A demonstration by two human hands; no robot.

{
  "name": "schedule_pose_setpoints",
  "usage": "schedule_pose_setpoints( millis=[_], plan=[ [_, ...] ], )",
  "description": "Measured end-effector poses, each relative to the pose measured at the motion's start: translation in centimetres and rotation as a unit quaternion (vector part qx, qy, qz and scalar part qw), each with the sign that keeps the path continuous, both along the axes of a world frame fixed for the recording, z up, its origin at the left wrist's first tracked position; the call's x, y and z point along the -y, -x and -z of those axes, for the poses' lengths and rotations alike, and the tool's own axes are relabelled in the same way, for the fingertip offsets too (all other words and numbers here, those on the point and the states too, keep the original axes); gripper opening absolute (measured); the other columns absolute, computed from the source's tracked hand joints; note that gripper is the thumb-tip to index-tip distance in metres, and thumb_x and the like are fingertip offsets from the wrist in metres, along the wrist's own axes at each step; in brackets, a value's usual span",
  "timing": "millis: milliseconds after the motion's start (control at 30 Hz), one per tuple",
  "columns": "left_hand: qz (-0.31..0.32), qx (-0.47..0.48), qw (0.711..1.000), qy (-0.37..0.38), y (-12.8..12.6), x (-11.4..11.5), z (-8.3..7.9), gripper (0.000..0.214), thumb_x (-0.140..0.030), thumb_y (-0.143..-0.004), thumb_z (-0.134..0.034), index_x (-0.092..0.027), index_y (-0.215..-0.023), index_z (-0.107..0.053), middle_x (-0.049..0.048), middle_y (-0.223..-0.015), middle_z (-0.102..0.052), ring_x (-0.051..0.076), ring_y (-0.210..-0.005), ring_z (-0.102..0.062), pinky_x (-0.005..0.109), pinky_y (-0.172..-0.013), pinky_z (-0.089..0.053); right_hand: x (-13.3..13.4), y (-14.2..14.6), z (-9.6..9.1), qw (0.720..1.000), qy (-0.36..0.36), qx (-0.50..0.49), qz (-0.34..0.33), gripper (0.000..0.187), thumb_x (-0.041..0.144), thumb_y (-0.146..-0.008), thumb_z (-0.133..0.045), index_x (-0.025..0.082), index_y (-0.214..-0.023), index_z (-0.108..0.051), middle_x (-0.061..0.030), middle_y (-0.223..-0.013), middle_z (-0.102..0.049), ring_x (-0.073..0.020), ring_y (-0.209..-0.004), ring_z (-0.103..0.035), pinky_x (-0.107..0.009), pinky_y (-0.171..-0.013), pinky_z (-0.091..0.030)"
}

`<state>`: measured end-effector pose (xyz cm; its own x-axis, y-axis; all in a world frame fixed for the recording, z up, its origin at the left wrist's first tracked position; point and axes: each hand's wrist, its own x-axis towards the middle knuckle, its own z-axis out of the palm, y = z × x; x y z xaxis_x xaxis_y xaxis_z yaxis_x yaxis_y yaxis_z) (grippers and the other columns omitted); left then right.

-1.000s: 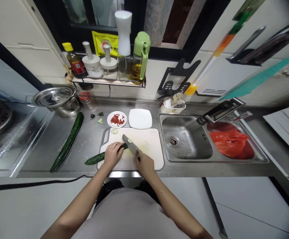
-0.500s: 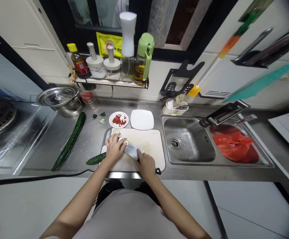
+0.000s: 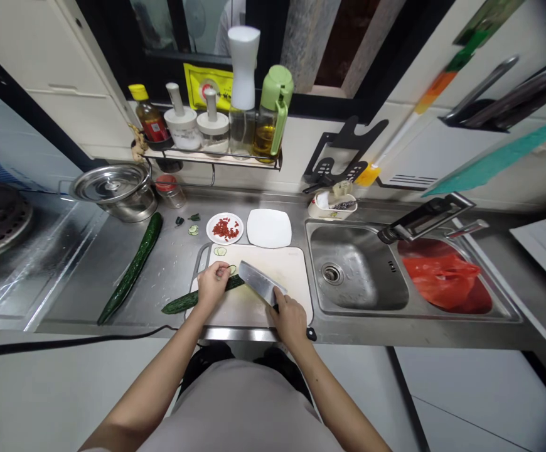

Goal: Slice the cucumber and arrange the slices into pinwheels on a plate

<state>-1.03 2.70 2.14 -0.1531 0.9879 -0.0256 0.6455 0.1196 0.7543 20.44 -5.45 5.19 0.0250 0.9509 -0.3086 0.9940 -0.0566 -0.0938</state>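
Observation:
My left hand (image 3: 211, 285) is closed in a pinch on a thin cucumber slice (image 3: 233, 270), held above the white cutting board (image 3: 277, 311). Beneath that hand lies a cut cucumber (image 3: 181, 303), partly hidden by it, its left end reaching past the board. My right hand (image 3: 292, 319) grips the handle of a cleaver (image 3: 260, 281), whose broad blade tilts over the board, just right of the cucumber's cut end. A few pale cucumber slices (image 3: 219, 251) rest at the board's upper left. A whole cucumber (image 3: 132, 267) lies on the steel counter to the left.
Behind the board stand a plate of chopped red pieces (image 3: 214, 235) and a white square plate (image 3: 268, 227). Cucumber scraps (image 3: 192, 230) lie near a lidded steel pot (image 3: 132, 204). At right is a sink (image 3: 358, 270), with a red plastic bag (image 3: 442, 282) in its second basin.
The cleaver and my right hand have moved right, away from the cucumber. My left hand has gone from spread fingers beside the blade to a pinch on a slice, uncovering more of the cucumber.

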Motion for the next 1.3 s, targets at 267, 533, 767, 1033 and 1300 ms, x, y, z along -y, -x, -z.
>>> schedule_pose_setpoints(
  millis=[267, 533, 767, 1033, 1300],
  plan=[
    [-0.041, -0.008, 0.997, 0.059, 1.6, -1.6, 1.6, 0.020, -0.033, -0.079, -0.056, -0.023, -0.091, -0.068, 0.0001, -0.073, -0.069, 0.016, -0.069, -0.063, 0.029, -0.074, -0.046, 0.2, -1.1, 0.4, 0.999, -0.005, -0.014, 0.043, 0.048, 0.035, -0.091, -0.048, 0.021, -0.136, -0.044, -0.0083, -0.103, -0.066, -0.0206, -0.094, -0.062, -0.029, -0.080, -0.040],
    [-0.060, -0.068, 0.993, 0.082, 1.6, -4.5, 1.9, 0.018, -0.029, -0.080, -0.053, -0.026, -0.091, -0.067, -0.0001, -0.078, -0.069, 0.020, -0.081, -0.065, 0.034, -0.083, -0.042, 0.4, -0.9, 0.8, 0.998, 0.002, -0.030, 0.057, 0.048, 0.037, -0.090, -0.049, 0.022, -0.136, -0.044, -0.0075, -0.106, -0.067, -0.0200, -0.095, -0.063, -0.028, -0.080, -0.041],
    [-0.077, -0.103, 0.989, 0.080, 0.5, -6.3, 2.3, 0.022, -0.027, -0.080, -0.052, -0.026, -0.095, -0.067, 0.0023, -0.082, -0.071, 0.023, -0.086, -0.063, 0.038, -0.087, -0.037, 0.6, -0.8, 0.8, 0.997, 0.000, -0.043, 0.065, 0.047, 0.038, -0.091, -0.047, 0.022, -0.136, -0.045, -0.0076, -0.109, -0.067, -0.0195, -0.096, -0.063, -0.027, -0.080, -0.042],
    [-0.048, -0.171, 0.983, 0.051, 0.2, -7.3, 2.8, 0.026, -0.023, -0.082, -0.048, -0.022, -0.098, -0.068, 0.0088, -0.091, -0.069, 0.026, -0.093, -0.058, 0.040, -0.087, -0.035, 0.8, -1.0, 0.9, 0.996, -0.003, -0.054, 0.072, 0.047, 0.038, -0.090, -0.047, 0.021, -0.134, -0.046, -0.0069, -0.107, -0.067, -0.0198, -0.096, -0.063, -0.027, -0.080, -0.042],
    [-0.010, -0.233, 0.972, 0.020, 0.6, -6.4, 2.8, 0.026, -0.034, -0.086, -0.049, -0.026, -0.097, -0.072, 0.0107, -0.104, -0.064, 0.030, -0.101, -0.050, 0.045, -0.085, -0.034, 0.7, -0.8, 0.7, 0.994, 0.000, -0.066, 0.088, 0.045, 0.035, -0.090, -0.046, 0.023, -0.133, -0.048, -0.0055, -0.106, -0.069, -0.0197, -0.094, -0.064, -0.027, -0.077, -0.041]
  ],
)
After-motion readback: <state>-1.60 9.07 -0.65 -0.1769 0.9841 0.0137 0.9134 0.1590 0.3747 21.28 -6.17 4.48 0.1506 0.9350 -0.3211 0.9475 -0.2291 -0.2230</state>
